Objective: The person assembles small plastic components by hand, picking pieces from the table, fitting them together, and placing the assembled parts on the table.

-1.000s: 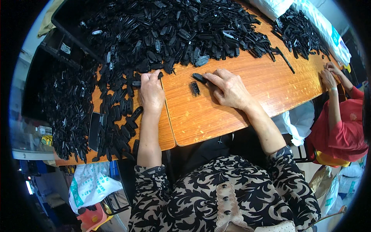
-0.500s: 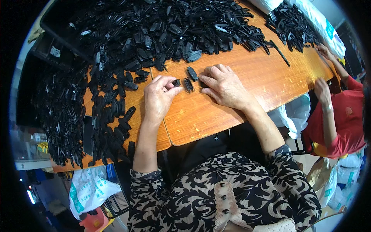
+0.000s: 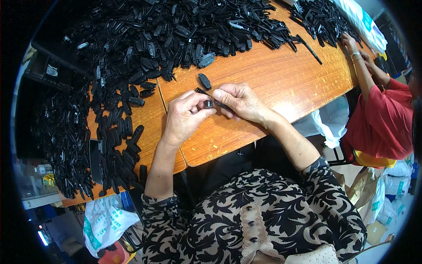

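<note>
My left hand point(image 3: 182, 116) pinches a small black plastic part point(image 3: 208, 104) between thumb and fingertips. My right hand point(image 3: 244, 102) is closed on another dark plastic piece point(image 3: 221, 105), mostly covered by its thumb and fingers. The two parts meet or nearly meet above the wooden table; whether they are joined cannot be made out. Just beyond my fingertips lies an oval black plastic piece point(image 3: 204, 81). Partly behind my left fingers shows one more black part point(image 3: 201, 91).
A large heap of black plastic parts point(image 3: 145, 39) covers the table's far and left sides. A smaller heap point(image 3: 323, 20) lies far right, near a thin black strip point(image 3: 310, 49). A person in red point(image 3: 380, 121) reaches toward it. White bags point(image 3: 107, 222) hang below the table's edge.
My hands have come together, bringing their parts close to each other. The right hand has lifted off the tabletop. The co-worker's hands have moved toward the smaller heap. The view has shifted slightly.
</note>
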Motion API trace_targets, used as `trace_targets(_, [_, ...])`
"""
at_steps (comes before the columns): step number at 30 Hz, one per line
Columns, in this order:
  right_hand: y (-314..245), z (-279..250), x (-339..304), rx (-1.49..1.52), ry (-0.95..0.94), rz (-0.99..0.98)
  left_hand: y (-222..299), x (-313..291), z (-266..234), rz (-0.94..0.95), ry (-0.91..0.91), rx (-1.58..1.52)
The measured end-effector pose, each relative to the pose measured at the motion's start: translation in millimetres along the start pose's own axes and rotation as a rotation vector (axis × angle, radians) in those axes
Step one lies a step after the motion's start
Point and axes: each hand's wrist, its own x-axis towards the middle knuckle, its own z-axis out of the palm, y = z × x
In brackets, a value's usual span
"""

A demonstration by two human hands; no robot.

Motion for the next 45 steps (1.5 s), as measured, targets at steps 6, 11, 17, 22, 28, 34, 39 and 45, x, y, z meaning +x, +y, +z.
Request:
trace_targets(6, [17, -10, 4, 0.141, -0.059, -0.09, 1, -1, 3, 0.008, 0.028, -0.037])
trace_targets(11, [23, -10, 8, 0.072, -0.138, -0.113, 1, -1, 4, 0.007, 0.023, -0.016])
trace_targets(17, [17, -9, 7, 0.074, -0.08, -0.03, 0, -1, 3, -0.013, 0.011, -0.048])
trace_targets(22, [16, -11, 7, 0.093, -0.081, -0.03, 0, 1, 4, -0.018, 0.017, -0.082])
trace_targets(28, [15, -11, 4, 0.062, -0.068, -0.037, 2, 1, 5, -0.088, -0.005, -0.117])
trace_targets(34, [16, -9, 4, 0.095, -0.059, -0.035, 0, -1, 7, -0.101, -0.006, -0.145])
trace_targets(39, [11, -5, 8, -0.02, -0.018, -0.029, 2, -4, 6, -0.019, 0.046, -0.057])
trace_targets(45, [14, -2, 6, -0.156, 0.025, -0.051, 6, -5, 10, 0.053, 0.113, 0.007])
